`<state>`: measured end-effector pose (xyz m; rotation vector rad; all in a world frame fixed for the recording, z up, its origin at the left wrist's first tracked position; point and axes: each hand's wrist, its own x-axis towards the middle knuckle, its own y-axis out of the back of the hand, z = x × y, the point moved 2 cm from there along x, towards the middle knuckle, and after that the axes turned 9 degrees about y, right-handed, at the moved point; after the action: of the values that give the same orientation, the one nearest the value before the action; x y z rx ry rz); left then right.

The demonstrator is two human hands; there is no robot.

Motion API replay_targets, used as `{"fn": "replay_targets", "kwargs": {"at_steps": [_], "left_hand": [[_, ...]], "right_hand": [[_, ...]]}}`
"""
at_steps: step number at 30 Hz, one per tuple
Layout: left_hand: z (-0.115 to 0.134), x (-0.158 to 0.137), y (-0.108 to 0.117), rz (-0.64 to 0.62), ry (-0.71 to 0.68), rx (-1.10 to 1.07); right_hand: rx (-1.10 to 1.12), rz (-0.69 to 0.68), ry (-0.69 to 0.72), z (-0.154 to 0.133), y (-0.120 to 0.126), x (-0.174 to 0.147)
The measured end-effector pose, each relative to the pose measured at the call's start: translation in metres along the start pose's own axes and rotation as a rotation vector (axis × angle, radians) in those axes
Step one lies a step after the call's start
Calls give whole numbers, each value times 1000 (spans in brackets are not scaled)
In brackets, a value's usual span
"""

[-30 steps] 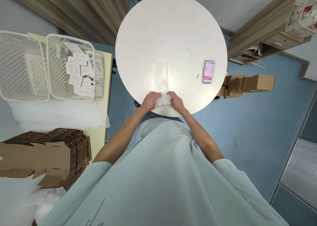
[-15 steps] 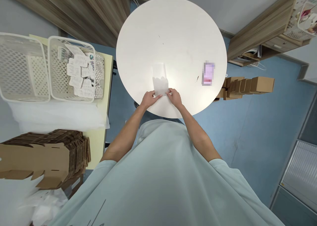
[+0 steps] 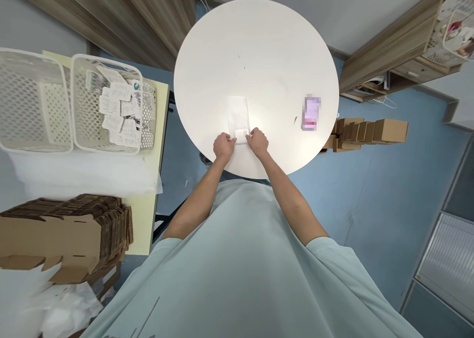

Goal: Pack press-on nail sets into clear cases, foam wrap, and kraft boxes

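Observation:
A thin, translucent white sheet point(image 3: 239, 112) lies flat near the front of the round white table point(image 3: 259, 47). At its near end is a small white rectangular packet point(image 3: 242, 134); whether it lies on or under the sheet I cannot tell. My left hand point(image 3: 223, 146) is closed, its thumb and fingers pinching the sheet's near left corner. Across from it, my right hand point(image 3: 258, 141) pinches the near right edge, close to the packet. Both hands rest at the tabletop.
A pixelated pink-purple item point(image 3: 311, 112) lies at the table's right. On a yellow side table point(image 3: 142, 234) to my left stand white baskets, one holding several white packets point(image 3: 116, 108), plus white sheets point(image 3: 81, 172) and folded cardboard boxes point(image 3: 52, 239). Brown cartons point(image 3: 388, 131) stand at right.
The sheet's near part, raised as a greyish flap with a wavy edge, now lies flat, and the small packet shows. My hands have turned inward, closing on the near corners.

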<state>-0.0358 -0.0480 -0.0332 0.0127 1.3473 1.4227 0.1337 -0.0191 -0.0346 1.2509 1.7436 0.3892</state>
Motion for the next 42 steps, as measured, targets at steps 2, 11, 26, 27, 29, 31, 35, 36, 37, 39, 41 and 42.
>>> {"fn": "replay_targets", "kwargs": {"at_steps": [2,11,26,27,29,31,35,36,37,39,41,42], "left_hand": [[4,1,2,54,-115,22],[16,20,-13,-185,-601,111],[-55,-38,-26,-274,-665,90],[-55,-37,-24,-273,-619,66],[-51,-32,-18,-247,-502,7],[-44,-24,-12,-205,-386,-42],[-23,-6,-8,-113,-217,-12],[-17,-2,-8,-88,-190,11],[-12,1,-8,-65,-168,32],[-3,6,-10,-41,-125,60],[3,7,-12,-49,-79,63],[4,7,-12,-47,-63,53]], "right_hand": [[-64,39,142,-6,2,-1],[-180,-162,524,-4,6,-4],[-46,-160,676,68,-26,-74],[-42,-156,662,67,-23,-73],[-35,-141,609,64,-18,-67],[-27,-111,526,57,-13,-57],[-19,-48,353,39,-8,-33],[-20,-38,320,35,-7,-27],[-18,-27,289,31,-7,-22],[-9,-8,228,26,-6,-13],[-3,2,180,22,-5,-7],[-11,9,172,21,-5,-5]]}}
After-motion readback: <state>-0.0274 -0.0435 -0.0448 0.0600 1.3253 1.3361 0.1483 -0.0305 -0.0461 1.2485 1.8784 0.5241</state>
